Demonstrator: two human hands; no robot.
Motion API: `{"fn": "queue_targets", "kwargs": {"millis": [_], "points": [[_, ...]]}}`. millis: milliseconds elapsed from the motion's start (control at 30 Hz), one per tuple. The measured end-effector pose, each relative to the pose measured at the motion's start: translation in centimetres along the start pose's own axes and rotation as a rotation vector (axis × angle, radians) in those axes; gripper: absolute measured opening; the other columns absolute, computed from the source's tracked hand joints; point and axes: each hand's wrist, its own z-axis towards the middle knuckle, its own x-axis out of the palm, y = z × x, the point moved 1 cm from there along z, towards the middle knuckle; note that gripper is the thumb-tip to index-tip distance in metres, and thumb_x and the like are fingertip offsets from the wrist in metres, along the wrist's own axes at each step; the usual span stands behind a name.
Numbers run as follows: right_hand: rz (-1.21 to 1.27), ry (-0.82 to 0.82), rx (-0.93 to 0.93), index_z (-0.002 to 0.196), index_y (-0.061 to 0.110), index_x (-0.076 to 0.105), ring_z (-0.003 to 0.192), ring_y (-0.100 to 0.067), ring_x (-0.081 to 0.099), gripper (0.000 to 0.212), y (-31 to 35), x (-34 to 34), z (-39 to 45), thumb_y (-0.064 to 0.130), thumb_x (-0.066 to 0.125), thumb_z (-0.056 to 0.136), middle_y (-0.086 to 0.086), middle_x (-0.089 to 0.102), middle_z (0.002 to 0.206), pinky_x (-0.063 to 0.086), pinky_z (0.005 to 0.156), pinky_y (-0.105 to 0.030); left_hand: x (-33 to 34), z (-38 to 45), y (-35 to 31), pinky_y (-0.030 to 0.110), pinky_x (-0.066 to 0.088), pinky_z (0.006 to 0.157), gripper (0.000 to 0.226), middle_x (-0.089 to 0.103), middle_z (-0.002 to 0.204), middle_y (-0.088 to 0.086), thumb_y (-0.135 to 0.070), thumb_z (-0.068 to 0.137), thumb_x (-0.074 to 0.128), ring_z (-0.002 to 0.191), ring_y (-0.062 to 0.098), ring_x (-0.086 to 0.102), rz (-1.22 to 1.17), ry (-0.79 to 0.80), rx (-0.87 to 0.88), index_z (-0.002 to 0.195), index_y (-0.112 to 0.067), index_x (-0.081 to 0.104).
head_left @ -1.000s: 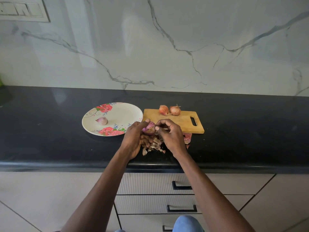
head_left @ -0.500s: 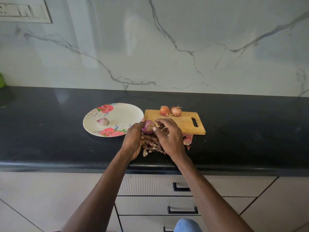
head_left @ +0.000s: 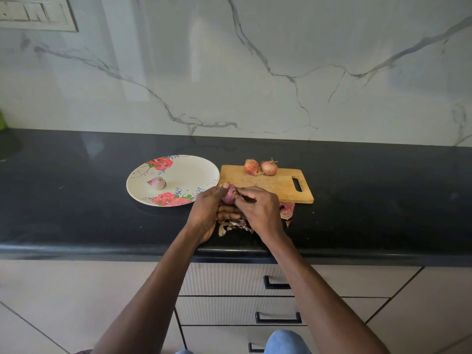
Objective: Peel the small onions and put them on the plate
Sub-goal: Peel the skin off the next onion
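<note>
My left hand [head_left: 207, 213] grips the half-peeled onion [head_left: 228, 194]; my right hand [head_left: 260, 208] pinches its skin. My fingers [head_left: 229, 215] hide its underside. Peels [head_left: 233, 226] lie beneath, partly covered. The plate [head_left: 194, 175] sits just left.

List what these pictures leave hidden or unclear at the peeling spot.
- Onion in hand: head view; the left hand and right hand cover most of it, so the skin left is unknown.
- Peel pile: head view; both hands hide much of it.
- Wall switch plate: head view; cut off by the top-left edge.
</note>
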Motion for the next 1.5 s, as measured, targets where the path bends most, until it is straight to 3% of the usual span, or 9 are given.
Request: {"fn": "queue_targets", "kwargs": {"millis": [100, 200, 400, 567, 800, 1000, 1233, 1333, 1500], "points": [[0.009, -0.037, 0.017, 0.1, 0.006, 0.079, 0.08, -0.016, 0.07, 0.023, -0.28, -0.06, -0.01, 0.024, 0.071, 0.087, -0.003, 0.076, 0.088, 0.059, 0.071, -0.043, 0.03, -0.01, 0.0, 0.033, 0.063, 0.058, 0.033, 0.072, 0.084, 0.026, -0.028, 0.102, 0.056, 0.063, 0.027, 0.074, 0.006, 0.01, 0.004, 0.106, 0.004, 0.062], [0.022, -0.016, 0.063, 0.1, 0.007, 0.079, 0.083, -0.01, 0.07, 0.019, -0.27, -0.01, 0.12, 0.02, 0.077, 0.086, -0.001, 0.076, 0.091, 0.06, 0.074, -0.038, -0.02, 0.0, -0.02, 0.032, 0.063, 0.059, 0.03, 0.072, 0.083, 0.023, -0.028, 0.102, 0.057, 0.062, 0.026, 0.073, -0.011, -0.001, 0.007, 0.103, 0.002, 0.061], [0.059, -0.018, 0.053, 0.093, 0.008, 0.081, 0.077, -0.013, 0.069, 0.036, -0.08, -0.14, 0.0, 0.042, 0.072, 0.083, 0.0, 0.076, 0.084, 0.058, 0.068, -0.04, 0.0, -0.01, -0.01, 0.028, 0.062, 0.06, 0.026, 0.073, 0.081, 0.019, -0.023, 0.101, 0.058, 0.063, 0.023, 0.074, -0.025, -0.007, 0.0, 0.1, 0.002, 0.066], [0.015, -0.04, 0.047, 0.086, 0.006, 0.079, 0.072, -0.015, 0.07, 0.014, -0.45, -0.03, 0.0, 0.02, 0.078, 0.084, -0.001, 0.075, 0.08, 0.057, 0.064, -0.044, -0.15, -0.1, -0.02, 0.03, 0.063, 0.062, 0.025, 0.074, 0.086, 0.023, -0.019, 0.101, 0.058, 0.063, 0.025, 0.073, -0.053, -0.009, -0.017, 0.104, 0.004, 0.068], [-0.031, -0.056, 0.108, 0.08, 0.006, 0.074, 0.068, -0.011, 0.065, 0.005, -0.26, -0.12, -0.04, 0.008, 0.075, 0.085, 0.001, 0.07, 0.074, 0.056, 0.063, -0.04, 0.01, -0.13, -0.13, 0.03, 0.062, 0.059, 0.033, 0.071, 0.085, 0.029, -0.023, 0.101, 0.057, 0.06, 0.028, 0.072, -0.025, -0.005, -0.021, 0.105, 0.009, 0.066], [0.041, -0.088, 0.121, 0.105, 0.01, 0.075, 0.095, -0.005, 0.067, 0.018, 0.16, -0.54, 0.07, 0.017, 0.075, 0.088, 0.003, 0.074, 0.101, 0.057, 0.083, -0.026, -0.11, -0.18, -0.3, 0.028, 0.06, 0.055, 0.038, 0.069, 0.079, 0.03, -0.027, 0.102, 0.055, 0.058, 0.028, 0.07, -0.039, 0.02, -0.02, 0.107, 0.009, 0.065], [-0.007, -0.068, 0.124, 0.092, 0.01, 0.071, 0.088, -0.009, 0.063, 0.003, 0.03, -0.54, 0.22, 0.009, 0.069, 0.092, 0.002, 0.069, 0.091, 0.055, 0.081, -0.033, -0.08, 0.0, -0.16, 0.029, 0.061, 0.055, 0.03, 0.069, 0.083, 0.031, -0.026, 0.099, 0.059, 0.061, 0.028, 0.071, -0.049, 0.024, 0.002, 0.103, 0.004, 0.058], [-0.001, -0.055, 0.146, 0.092, 0.01, 0.069, 0.088, -0.012, 0.064, 0.003, 0.04, -0.37, 0.18, 0.01, 0.067, 0.094, 0.001, 0.068, 0.091, 0.055, 0.08, -0.034, -0.15, 0.21, -0.03, 0.031, 0.063, 0.063, 0.04, 0.069, 0.094, 0.034, -0.027, 0.099, 0.06, 0.066, 0.028, 0.073, -0.098, -0.012, 0.008, 0.117, 0.009, 0.055], [0.003, -0.029, 0.19, 0.095, 0.009, 0.068, 0.087, -0.014, 0.065, 0.006, 0.0, -0.28, 0.15, 0.012, 0.063, 0.097, 0.0, 0.068, 0.091, 0.055, 0.078, -0.032, -0.16, 0.21, 0.06, 0.029, 0.063, 0.066, 0.027, 0.073, 0.092, 0.022, -0.016, 0.095, 0.065, 0.07, 0.026, 0.073, -0.134, -0.034, 0.005, 0.112, 0.004, 0.056]]}}
